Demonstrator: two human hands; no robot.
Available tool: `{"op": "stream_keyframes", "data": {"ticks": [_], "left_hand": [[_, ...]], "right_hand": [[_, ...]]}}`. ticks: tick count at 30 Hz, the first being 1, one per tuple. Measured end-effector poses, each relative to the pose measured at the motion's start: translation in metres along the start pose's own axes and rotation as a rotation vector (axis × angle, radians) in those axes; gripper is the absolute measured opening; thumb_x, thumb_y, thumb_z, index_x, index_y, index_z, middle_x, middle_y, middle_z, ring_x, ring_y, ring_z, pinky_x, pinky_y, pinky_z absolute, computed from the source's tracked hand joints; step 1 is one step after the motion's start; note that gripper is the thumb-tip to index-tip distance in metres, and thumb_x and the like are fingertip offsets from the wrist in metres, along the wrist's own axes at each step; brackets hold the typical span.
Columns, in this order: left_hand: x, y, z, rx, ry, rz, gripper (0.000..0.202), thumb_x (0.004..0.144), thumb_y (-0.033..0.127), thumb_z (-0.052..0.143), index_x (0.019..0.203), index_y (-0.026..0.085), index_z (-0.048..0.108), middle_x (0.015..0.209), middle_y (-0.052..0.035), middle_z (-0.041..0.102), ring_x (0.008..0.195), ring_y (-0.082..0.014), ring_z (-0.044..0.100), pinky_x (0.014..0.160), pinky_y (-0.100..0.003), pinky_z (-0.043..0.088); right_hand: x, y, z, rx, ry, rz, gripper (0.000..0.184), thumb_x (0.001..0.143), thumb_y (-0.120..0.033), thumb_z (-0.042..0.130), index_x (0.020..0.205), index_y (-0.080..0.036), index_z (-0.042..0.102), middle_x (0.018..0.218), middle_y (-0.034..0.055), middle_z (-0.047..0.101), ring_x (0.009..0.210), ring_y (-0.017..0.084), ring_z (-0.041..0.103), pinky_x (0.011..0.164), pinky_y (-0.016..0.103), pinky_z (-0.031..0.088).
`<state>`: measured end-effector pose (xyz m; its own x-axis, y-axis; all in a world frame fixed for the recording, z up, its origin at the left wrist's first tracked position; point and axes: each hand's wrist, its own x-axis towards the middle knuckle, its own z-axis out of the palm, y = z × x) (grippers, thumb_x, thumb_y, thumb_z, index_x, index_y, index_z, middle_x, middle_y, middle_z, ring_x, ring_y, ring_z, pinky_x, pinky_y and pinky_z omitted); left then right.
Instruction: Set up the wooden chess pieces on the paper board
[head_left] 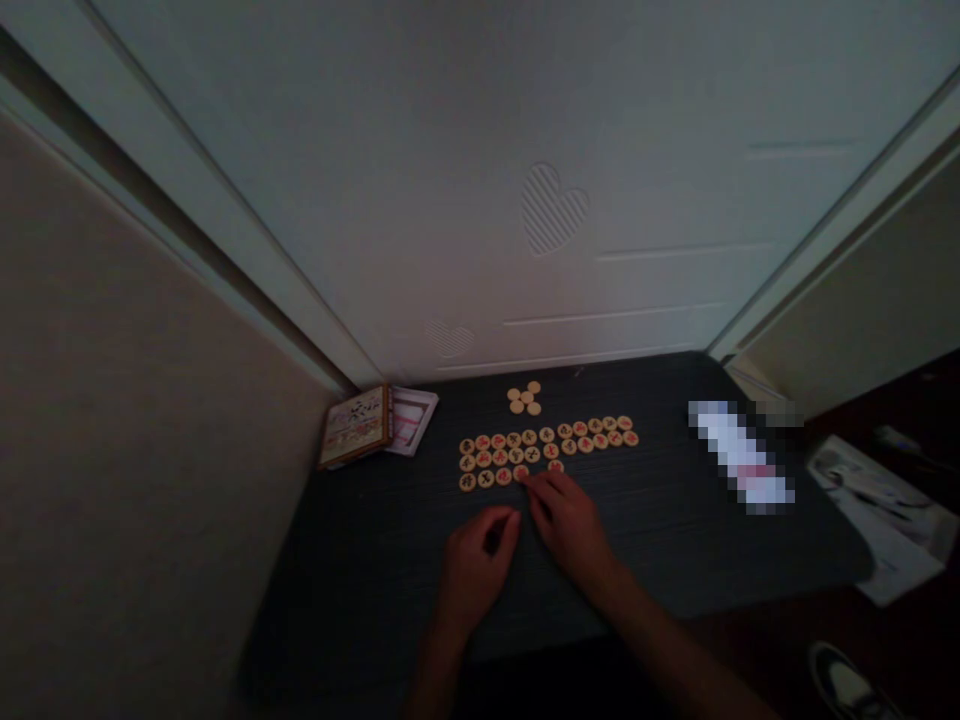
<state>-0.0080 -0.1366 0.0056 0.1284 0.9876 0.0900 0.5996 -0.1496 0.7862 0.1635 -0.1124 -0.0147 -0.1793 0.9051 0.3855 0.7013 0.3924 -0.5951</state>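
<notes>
A white panelled door [420,200] bearing a striped heart shape [551,208] rises behind a dark wood-grain surface [390,560], and a beige wall [135,420] closes off the left side. Beyond the surface's lower right edge, a printed sheet [877,510] and a shoe [847,685] lie on the dark floor [750,650]. A pixelated object [739,455], too blurred to identify, sits near the surface's right edge.

In the far left corner, a patterned box [354,426] lies at a tilt, just beside a paper leaflet [411,420]. Near the far edge at the centre, five plain round wooden discs [523,400] form a small cross. Closer in, round wooden xiangqi pieces [544,450] with red and black characters lie in close rows across the middle of the surface.

The right hand [566,525] reaches the front row, its fingers [534,486] extended and slightly spread, their tips touching a red-marked piece [520,472] without closing around it. The left hand [476,565] rests just beside it, apart from the rows, its fingers [504,527] loosely curled with nothing visible in them.
</notes>
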Motion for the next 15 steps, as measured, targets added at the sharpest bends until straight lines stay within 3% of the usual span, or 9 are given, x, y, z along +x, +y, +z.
{"op": "stream_keyframes", "data": {"ticks": [5,10,15], "left_hand": [[0.000,0.000,0.001,-0.006,0.012,-0.008,0.019,0.098,0.036,0.057,0.095,0.023,0.071,0.082,0.0008,0.078,0.070,-0.0168,0.070,0.072,-0.028,0.053],[0.005,0.011,-0.012,-0.033,-0.019,-0.011,0.021,0.098,0.036,0.056,0.093,0.023,0.071,0.079,0.0011,0.077,0.070,-0.0162,0.071,0.068,-0.027,0.053],[0.050,0.027,-0.036,0.069,0.001,0.090,0.020,0.097,0.038,0.059,0.100,0.024,0.072,0.093,-0.0006,0.077,0.077,-0.0162,0.070,0.074,-0.028,0.055]], "right_hand": [[0.001,-0.004,-0.006,0.093,0.010,0.015,0.033,0.097,-0.015,0.056,0.126,-0.024,0.067,0.109,0.0077,0.072,0.102,0.022,0.069,0.096,0.037,0.057],[-0.015,0.003,-0.033,0.234,-0.046,0.057,0.030,0.098,-0.020,0.056,0.127,-0.024,0.065,0.108,0.0063,0.071,0.094,0.019,0.069,0.086,0.032,0.058],[-0.033,0.018,-0.060,0.272,-0.080,0.116,0.023,0.099,-0.023,0.056,0.116,-0.025,0.070,0.096,0.0039,0.073,0.084,0.017,0.069,0.078,0.029,0.056]]}}
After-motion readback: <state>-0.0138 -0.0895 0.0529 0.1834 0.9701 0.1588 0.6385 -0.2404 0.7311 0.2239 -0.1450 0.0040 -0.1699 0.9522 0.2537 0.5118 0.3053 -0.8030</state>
